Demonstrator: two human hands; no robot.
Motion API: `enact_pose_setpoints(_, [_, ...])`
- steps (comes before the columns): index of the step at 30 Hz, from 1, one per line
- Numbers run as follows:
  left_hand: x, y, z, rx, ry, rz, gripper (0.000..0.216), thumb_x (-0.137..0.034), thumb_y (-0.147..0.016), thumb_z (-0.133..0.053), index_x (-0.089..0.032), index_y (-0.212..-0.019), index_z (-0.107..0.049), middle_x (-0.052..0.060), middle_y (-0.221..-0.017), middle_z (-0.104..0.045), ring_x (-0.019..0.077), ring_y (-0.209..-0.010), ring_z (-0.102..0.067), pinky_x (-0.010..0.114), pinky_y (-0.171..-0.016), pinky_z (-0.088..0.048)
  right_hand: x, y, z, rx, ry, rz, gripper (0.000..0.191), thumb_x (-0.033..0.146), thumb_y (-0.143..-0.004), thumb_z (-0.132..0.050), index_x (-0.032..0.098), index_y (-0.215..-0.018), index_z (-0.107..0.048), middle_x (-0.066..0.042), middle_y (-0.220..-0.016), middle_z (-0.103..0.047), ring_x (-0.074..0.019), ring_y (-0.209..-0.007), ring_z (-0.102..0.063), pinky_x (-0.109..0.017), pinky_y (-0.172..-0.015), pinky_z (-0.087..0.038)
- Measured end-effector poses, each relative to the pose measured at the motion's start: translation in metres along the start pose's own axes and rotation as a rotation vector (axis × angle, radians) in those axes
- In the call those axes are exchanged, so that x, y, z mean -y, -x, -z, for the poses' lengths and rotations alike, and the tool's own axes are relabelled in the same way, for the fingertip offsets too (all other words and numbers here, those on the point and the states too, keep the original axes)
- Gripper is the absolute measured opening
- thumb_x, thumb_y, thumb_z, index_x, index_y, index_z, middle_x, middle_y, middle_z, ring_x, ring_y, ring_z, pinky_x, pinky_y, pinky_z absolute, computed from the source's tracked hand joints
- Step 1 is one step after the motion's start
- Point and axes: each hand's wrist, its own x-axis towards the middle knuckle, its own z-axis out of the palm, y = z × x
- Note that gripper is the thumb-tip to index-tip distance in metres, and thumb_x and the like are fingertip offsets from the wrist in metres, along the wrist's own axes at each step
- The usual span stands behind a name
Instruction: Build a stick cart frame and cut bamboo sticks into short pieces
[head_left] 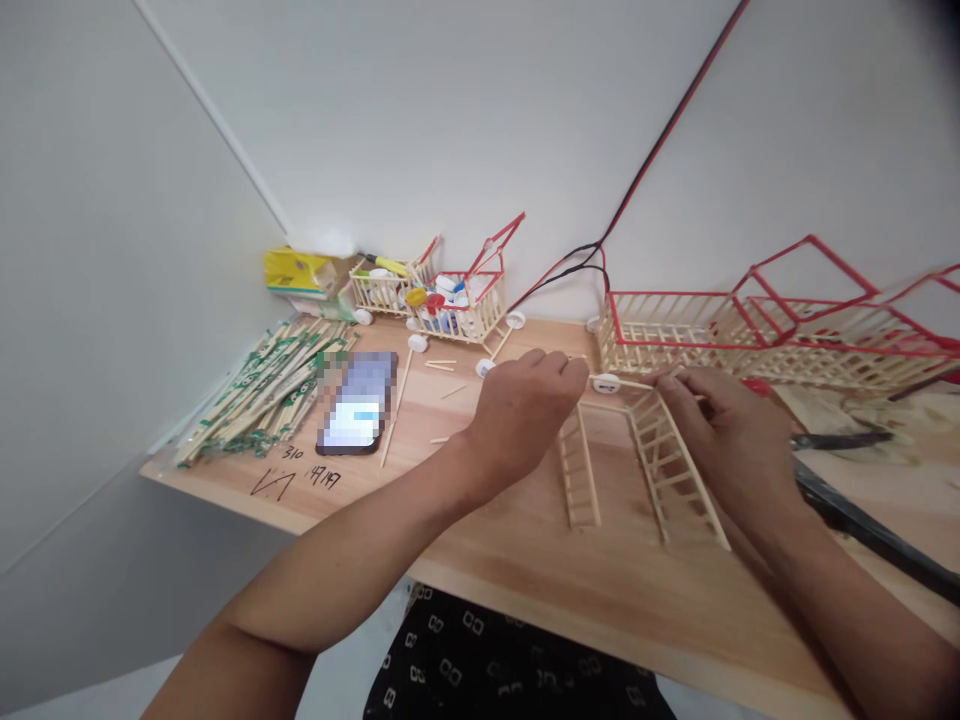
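Note:
A frame of thin wooden sticks [679, 470] stands on the table, with two ladder-like side panels joined near the top by a cross stick. My left hand [529, 410] is closed at its upper left end, the fingertips hidden behind the knuckles. At the upper right corner, my right hand [724, 430] pinches the frame between thumb and fingers. Between the hands, a white round cap [606, 383] sits by the cross stick. Another white cap [486, 369] lies just left of my left hand.
Small stick carts [461, 310], one filled with bottle caps, stand along the wall. Longer red-edged stick carts [667, 335] stand at right. Wrapped chopsticks [255, 395], a phone [358, 405] and loose sticks [397, 410] lie at left. A black-handled tool [862, 520] lies by my right forearm.

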Motion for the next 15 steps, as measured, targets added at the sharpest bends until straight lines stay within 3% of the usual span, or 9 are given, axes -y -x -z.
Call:
enact_pose_setpoints(7, [-0.0034,0.0003,-0.0004,0.033,0.029,0.086,0.012,-0.016,-0.093,-0.045,-0.017,-0.087,-0.054,0.004,-0.08,-0.064,0.0172,-0.07,-0.06,0.028,-0.049,-0.027,-0.0011,-0.001,0.0007,-0.002,0.032,0.017,0.026,0.034,-0.091,-0.046,0.021,-0.071,-0.057,-0.003,-0.068,-0.061,-0.0187,-0.062,-0.055,-0.029,-0.059,-0.036])
enact_pose_setpoints(12, [-0.0033,0.0005,0.0008,-0.033,0.101,0.091,0.035,-0.039,-0.098,-0.038,-0.017,-0.078,-0.057,0.004,-0.069,-0.064,0.0156,-0.059,-0.057,0.029,-0.048,-0.02,-0.0046,-0.0017,-0.0012,-0.003,0.03,0.016,0.027,0.035,-0.091,-0.046,0.021,-0.069,-0.054,-0.004,-0.071,-0.062,-0.0178,-0.06,-0.054,-0.029,-0.058,-0.035])
enact_pose_setpoints(15, [-0.0027,0.0001,0.0023,-0.09,0.151,0.078,0.044,-0.045,-0.098,-0.034,-0.018,-0.071,-0.056,0.003,-0.063,-0.062,0.0147,-0.058,-0.056,0.03,-0.049,-0.02,-0.0044,-0.0013,-0.0013,0.008,0.019,0.003,0.027,0.034,-0.091,-0.049,0.021,-0.068,-0.055,-0.003,-0.072,-0.062,-0.0177,-0.062,-0.054,-0.029,-0.059,-0.036])
